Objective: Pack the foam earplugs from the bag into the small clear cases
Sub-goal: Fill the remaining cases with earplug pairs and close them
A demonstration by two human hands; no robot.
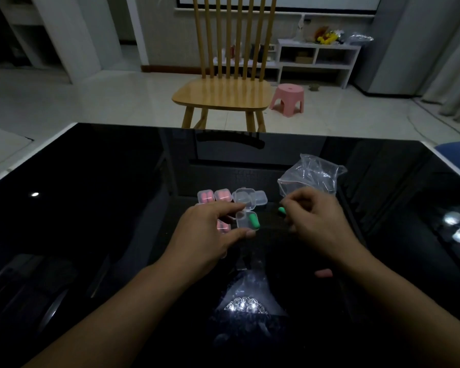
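Left hand: the left hand (210, 235) rests over the middle of the black glossy bench (91, 208), thumb and forefinger pinching an open clear case (243, 220) from its near and far sides.
Open case: it holds one green earplug (255, 221) lying in its right half; its lid stands open behind it.
Right hand: the right hand (319, 221) is just right of the open case, its fingers (294, 201) curled and pinching a second green earplug (282, 210), whose tip shows at the fingertips.
Filled cases: two cases with pink earplugs (214, 195) sit side by side just beyond the left hand; another pink-filled case (222, 226) shows partly under its fingers.
Empty cases: a few clear cases (252, 197) cluster to the right of the pink pair, touching one another.
Bag: the crumpled clear plastic bag (311, 175) lies beyond the right hand, near the cases.
Loose earplug: a pink earplug (323, 273) lies on the bench close to the right wrist.
Background: a wooden chair (223, 94) and a pink stool (288, 98) stand on the floor past the bench.
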